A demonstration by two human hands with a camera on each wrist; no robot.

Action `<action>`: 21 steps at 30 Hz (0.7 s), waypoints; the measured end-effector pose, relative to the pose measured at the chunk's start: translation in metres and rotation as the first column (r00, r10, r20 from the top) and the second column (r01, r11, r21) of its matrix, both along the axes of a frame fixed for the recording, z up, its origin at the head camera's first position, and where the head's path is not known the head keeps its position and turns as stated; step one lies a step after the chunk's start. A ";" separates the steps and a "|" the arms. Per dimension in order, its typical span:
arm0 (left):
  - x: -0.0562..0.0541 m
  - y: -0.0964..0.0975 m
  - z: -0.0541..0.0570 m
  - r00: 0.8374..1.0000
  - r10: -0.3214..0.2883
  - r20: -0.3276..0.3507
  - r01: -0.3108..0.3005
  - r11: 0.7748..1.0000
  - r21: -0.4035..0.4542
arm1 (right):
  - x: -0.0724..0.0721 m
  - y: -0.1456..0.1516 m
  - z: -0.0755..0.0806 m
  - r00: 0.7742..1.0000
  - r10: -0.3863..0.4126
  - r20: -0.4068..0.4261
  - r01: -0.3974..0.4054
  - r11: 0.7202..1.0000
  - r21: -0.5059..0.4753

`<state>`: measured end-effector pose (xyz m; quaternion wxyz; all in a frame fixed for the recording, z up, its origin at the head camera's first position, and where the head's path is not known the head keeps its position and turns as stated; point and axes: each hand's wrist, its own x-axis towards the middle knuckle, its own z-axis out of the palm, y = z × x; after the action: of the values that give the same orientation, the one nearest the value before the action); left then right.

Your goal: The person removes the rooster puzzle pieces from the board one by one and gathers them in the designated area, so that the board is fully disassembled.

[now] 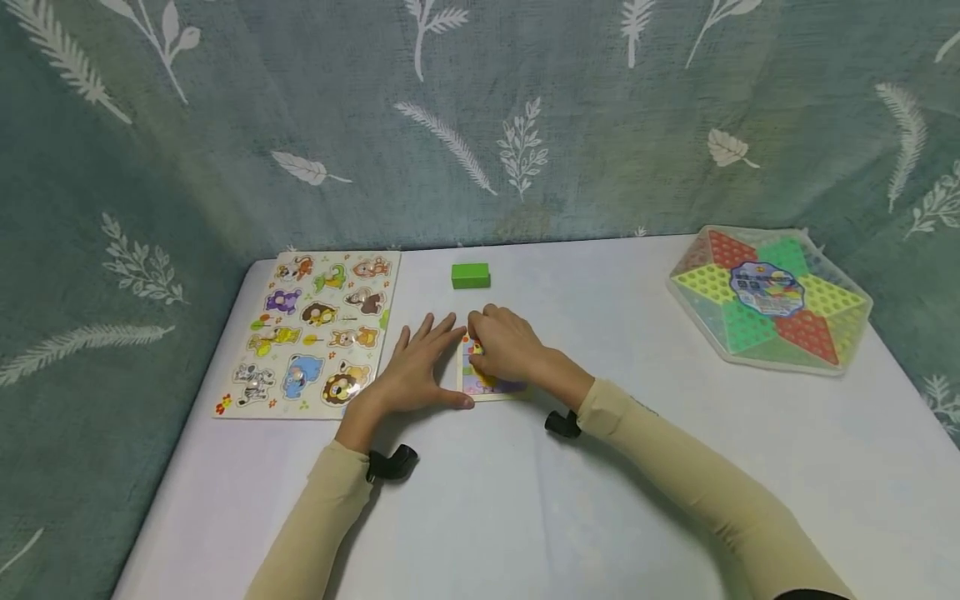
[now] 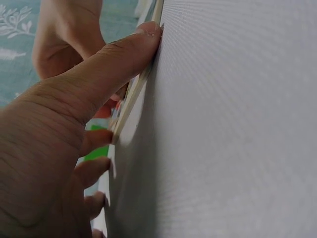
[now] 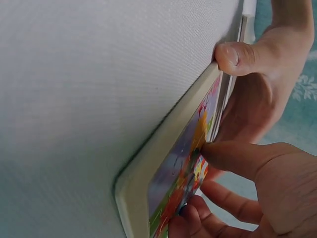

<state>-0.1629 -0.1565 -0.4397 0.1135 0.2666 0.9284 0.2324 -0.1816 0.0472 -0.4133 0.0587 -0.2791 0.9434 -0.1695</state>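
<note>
Small picture board: on the tabletop (image 1: pixel 465 517), between the two hands, its point (image 1: pixel 480 387) low in the head view's purple part.
Left hand: (image 1: pixel 420 367) grip spread, fingers fairly straight and holding nothing; the thumb touches the board's near edge, the forefinger lies by its left side.
Right hand: (image 1: pixel 510 346) grip bent down onto the board's picture, thumb and fingers touching it; whether they pinch a piece, one cannot tell.
Picture so far: purple, green and orange parts show inside the pale frame, so at least part seems filled.
Picture remaining: the far right portion lies under the right hand; how much is left cannot be judged. The work seems in progress, both hands being at the board.
Green block: (image 1: pixel 470 276) beyond the board, apart from both hands.
Animal board: (image 1: pixel 290 347) to the left, its animal shapes apparently in place.
Game box: (image 1: pixel 768 290) far right, well apart from the hands.
</note>
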 end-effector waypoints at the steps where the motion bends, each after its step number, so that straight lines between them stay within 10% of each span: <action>1: 0.001 0.000 -0.001 1.000 0.004 0.005 -0.004 1.000 -0.003 | 0.001 0.000 0.000 1.000 0.004 0.001 -0.004 1.000 0.003; 21: 0.001 0.001 -0.004 1.000 0.012 -0.006 -0.012 1.000 -0.001 | 0.008 -0.004 0.001 0.996 -0.031 -0.089 0.038 0.997 0.069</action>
<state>-0.1616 -0.1553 -0.4433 0.1095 0.2616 0.9305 0.2318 -0.1740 0.0433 -0.4124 0.0240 -0.2677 0.9551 -0.1247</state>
